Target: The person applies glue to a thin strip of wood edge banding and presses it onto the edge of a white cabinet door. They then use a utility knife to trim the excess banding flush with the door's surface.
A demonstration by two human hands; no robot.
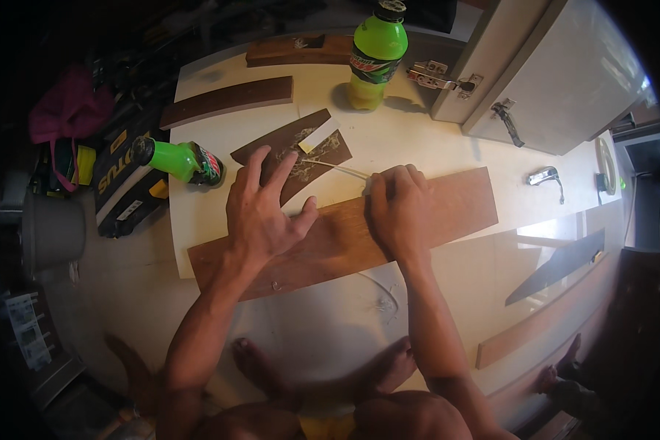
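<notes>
A long reddish-brown board (337, 231) lies slantwise across the white work surface under both my hands. Over its left half is my left hand (268, 202), fingers spread, with the fingertips at a smaller dark brown board (268, 149). Fibrous pale smears cover that smaller board, and a white strip with a yellowish end (319, 136) rests on it. My right hand (400, 205) is closed at the long board's far edge, its fingers on one end of a thin pale strip (337, 168). The strip's other end reaches the smeared board, close to my left fingers.
Green-filled bottles stand at the back (378, 62) and left (183, 161). Behind lie a curved dark wood piece (231, 101) and a wooden block with a slot (337, 51). Right are a cabinet door (557, 81), a metal fitting (543, 176), a handsaw (557, 268) and a plank (543, 319).
</notes>
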